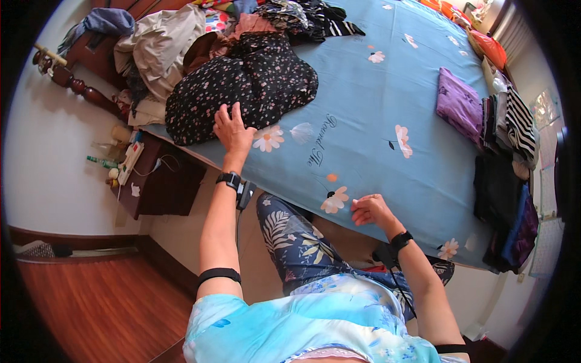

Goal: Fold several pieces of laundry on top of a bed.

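My left hand (pixel 233 130) is at the near edge of a black garment with small pink and white flowers (pixel 242 85). Its fingers are spread and stretched out, with the fingertips over the cloth. The garment lies bunched on a blue flowered bedsheet (pixel 357 97). Farther right, my right hand (pixel 372 210) hovers by the bed's front edge, beside a printed daisy. Its fingers are curled together, and nothing shows between them.
Behind the black garment is a heap of clothes with a beige cloth (pixel 166 48). To the right lie a folded purple garment (pixel 459 103), a striped one (pixel 519 124) and dark folded clothes (pixel 499 187). A dark bedside table (pixel 163 181) stands left of the bed.
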`<state>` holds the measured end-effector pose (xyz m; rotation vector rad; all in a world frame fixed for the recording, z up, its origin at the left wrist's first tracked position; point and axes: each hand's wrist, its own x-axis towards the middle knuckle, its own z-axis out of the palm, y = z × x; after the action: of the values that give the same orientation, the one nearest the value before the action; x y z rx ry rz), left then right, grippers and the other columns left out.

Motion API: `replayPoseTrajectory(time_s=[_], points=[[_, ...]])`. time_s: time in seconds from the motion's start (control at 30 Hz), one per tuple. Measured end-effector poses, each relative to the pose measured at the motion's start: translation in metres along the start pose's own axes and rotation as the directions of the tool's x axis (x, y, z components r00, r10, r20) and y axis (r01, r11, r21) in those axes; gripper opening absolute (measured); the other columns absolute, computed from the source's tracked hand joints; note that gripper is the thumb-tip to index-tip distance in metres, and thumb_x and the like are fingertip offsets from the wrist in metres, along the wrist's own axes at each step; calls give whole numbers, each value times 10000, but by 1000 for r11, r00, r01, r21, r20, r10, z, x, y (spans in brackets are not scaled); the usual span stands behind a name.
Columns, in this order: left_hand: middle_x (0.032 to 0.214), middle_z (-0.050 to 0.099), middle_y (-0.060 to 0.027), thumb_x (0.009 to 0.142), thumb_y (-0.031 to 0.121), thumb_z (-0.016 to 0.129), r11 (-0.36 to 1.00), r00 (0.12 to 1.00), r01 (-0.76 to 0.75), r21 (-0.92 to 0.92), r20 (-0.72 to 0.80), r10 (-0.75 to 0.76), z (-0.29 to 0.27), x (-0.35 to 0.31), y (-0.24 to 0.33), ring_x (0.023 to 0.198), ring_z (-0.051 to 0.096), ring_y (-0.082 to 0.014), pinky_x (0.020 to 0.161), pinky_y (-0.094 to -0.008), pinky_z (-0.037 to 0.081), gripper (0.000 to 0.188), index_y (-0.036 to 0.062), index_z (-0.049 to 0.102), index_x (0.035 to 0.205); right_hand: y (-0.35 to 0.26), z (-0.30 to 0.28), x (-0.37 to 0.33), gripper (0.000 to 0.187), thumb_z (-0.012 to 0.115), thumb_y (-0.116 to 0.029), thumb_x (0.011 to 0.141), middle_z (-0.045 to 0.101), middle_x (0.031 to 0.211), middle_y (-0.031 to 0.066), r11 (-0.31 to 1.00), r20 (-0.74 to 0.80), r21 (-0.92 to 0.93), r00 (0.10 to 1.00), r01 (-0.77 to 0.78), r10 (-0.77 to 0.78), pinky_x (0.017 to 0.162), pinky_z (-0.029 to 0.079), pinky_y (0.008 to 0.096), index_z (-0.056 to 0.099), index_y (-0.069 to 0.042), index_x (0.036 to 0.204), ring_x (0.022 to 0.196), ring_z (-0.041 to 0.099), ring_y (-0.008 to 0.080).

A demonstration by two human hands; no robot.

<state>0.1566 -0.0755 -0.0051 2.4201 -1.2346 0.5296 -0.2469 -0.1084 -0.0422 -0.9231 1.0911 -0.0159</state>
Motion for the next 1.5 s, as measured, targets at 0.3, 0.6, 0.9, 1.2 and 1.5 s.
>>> replayPoseTrajectory(time_s=[0.3, 0.6, 0.9, 1.2, 1.5], points=[[870, 609, -41, 744, 82, 723, 999, 999, 31, -14, -34, -31, 28, 26, -41, 826, 576, -218, 705, -385, 463, 159, 72, 566, 722, 1, 1, 5, 294, 657, -228, 839, 640, 657, 170, 997, -21, 73, 1000, -18, 20, 488, 506, 309, 632, 63, 812, 500, 621, 231], [757, 538, 30, 801, 24, 642, 123, 897, 434, -892, 441, 33, -15, 4, 50, 722, 498, -89, 699, -242, 435, 79, 73, 580, 790, 0, 3, 6, 297, 668, -223, 825, 630, 638, 179, 998, -29, 57, 999, -25, 27, 476, 503, 308, 623, 69, 793, 479, 606, 234], [781, 580, 5, 796, 48, 687, -91, 376, 659, -747, 222, 900, -93, -146, 247, 757, 538, -77, 682, -246, 465, 112, 9, 593, 843, 92, -39, 41, 331, 582, -281, 893, 677, 797, 132, 913, 166, 321, 934, 251, -315, 672, 544, 295, 642, 40, 945, 676, 658, 196], [959, 625, -137, 689, 124, 756, 656, 964, -58, -753, 128, 232, -28, -121, 134, 876, 605, -262, 770, -368, 499, 247, 14, 634, 874, 102, -31, 30, 337, 528, -294, 926, 681, 839, 114, 748, 15, 535, 881, 393, -474, 734, 533, 292, 644, 14, 995, 742, 660, 186], [1046, 580, -190, 604, 357, 850, 709, 833, 439, -553, 545, -91, 4, -152, 40, 926, 575, -300, 844, -363, 479, 764, -44, 552, 1182, 116, -23, 10, 353, 473, -308, 959, 685, 882, 96, 829, 55, 431, 907, 356, -418, 796, 522, 290, 646, -12, 1045, 808, 662, 176]])
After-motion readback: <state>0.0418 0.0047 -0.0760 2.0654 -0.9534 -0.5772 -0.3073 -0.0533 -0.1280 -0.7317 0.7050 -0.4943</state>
